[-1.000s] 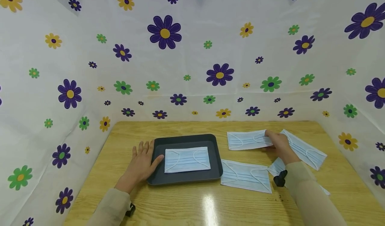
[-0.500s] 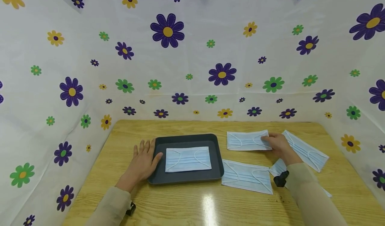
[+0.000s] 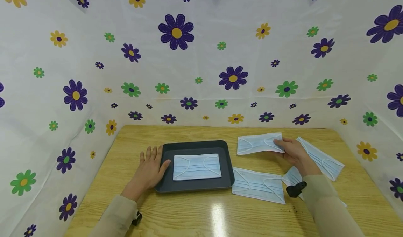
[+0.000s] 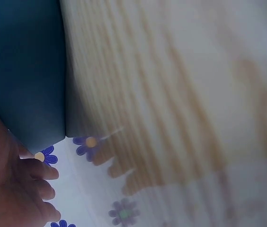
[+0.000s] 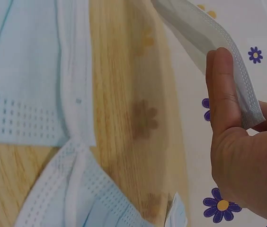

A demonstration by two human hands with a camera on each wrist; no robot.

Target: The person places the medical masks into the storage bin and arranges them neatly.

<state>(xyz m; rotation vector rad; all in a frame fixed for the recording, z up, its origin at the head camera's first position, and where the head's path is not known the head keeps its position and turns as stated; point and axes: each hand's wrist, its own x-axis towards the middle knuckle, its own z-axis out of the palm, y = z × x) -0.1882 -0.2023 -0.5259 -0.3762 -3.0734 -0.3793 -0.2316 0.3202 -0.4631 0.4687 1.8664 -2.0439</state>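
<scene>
My right hand (image 3: 294, 153) pinches the right end of a pale blue face mask (image 3: 256, 144), thumb on top and fingers beneath. The right wrist view shows this mask (image 5: 204, 28) raised off the table, with two straight fingers along its underside. My left hand (image 3: 146, 174) lies with spread fingers at the left rim of a dark grey tray (image 3: 195, 187), thumb over the edge. Flat inside the tray is another face mask (image 3: 197, 167), ear loops uppermost. In the left wrist view, that hand (image 4: 20, 189) is beside the tray's outer wall (image 4: 24, 71).
A face mask (image 3: 258, 185) lies against the tray's right side. Another mask (image 3: 291, 175) is partly hidden under the right forearm, overlapping its neighbour's corner. One more mask (image 3: 324, 159) lies slanted at the far right. A flower-print sheet (image 3: 201, 55) encloses the wooden table (image 3: 176, 216).
The right hand's thumb has come onto the mask's right end, and that end has risen from the table. The left hand keeps its place on the tray.
</scene>
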